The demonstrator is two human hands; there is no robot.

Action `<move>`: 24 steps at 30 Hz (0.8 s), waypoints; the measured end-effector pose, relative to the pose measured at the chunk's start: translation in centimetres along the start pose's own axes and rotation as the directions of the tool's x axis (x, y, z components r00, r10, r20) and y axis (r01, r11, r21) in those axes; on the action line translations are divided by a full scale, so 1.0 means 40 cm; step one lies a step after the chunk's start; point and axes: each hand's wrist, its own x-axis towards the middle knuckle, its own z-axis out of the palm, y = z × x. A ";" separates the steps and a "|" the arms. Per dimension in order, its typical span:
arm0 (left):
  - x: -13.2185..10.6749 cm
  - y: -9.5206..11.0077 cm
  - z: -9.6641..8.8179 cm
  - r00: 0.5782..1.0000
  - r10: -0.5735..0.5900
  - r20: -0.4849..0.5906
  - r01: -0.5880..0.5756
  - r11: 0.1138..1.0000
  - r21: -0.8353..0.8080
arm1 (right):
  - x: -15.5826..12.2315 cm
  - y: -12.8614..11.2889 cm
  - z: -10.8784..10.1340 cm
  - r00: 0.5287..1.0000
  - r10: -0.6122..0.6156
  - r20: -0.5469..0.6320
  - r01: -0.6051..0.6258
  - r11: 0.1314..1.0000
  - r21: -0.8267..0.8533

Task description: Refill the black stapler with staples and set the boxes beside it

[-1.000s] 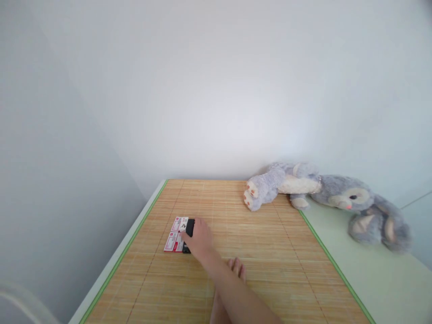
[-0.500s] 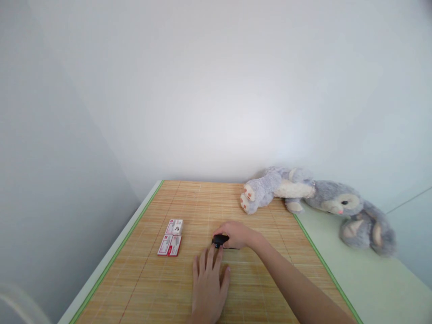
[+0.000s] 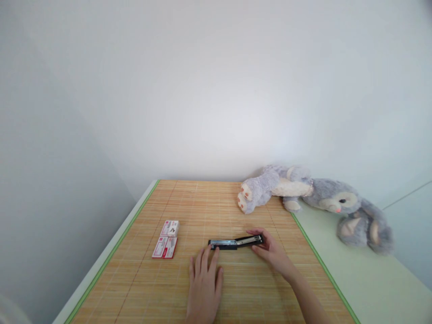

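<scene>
A black stapler [image 3: 232, 243] lies swung open flat on the bamboo mat [image 3: 202, 202], its two halves in a line. My left hand [image 3: 204, 283] rests flat on the mat with fingers stretched out, the fingertips touching the stapler's left end. My right hand [image 3: 272, 249] curls round the stapler's right end, thumb and fingers pinching it. Two small red and white boxes [image 3: 166, 240] lie on the mat to the left of the stapler, apart from both hands.
A grey and cream plush rabbit [image 3: 317, 198] lies on its side at the back right, partly on the pale green surface [image 3: 364, 279] beside the mat. White walls close the back and left. A white edge [image 3: 101, 270] runs along the mat's left side.
My right hand carried the stapler from the boxes to the middle of the mat. The stapler now lies opened out flat, with my left hand at its left end.
</scene>
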 end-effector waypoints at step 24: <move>0.016 -0.047 -0.065 0.947 0.128 0.293 0.045 0.853 -0.520 | -0.142 0.069 0.200 0.926 0.377 0.027 -0.376 0.926 -0.035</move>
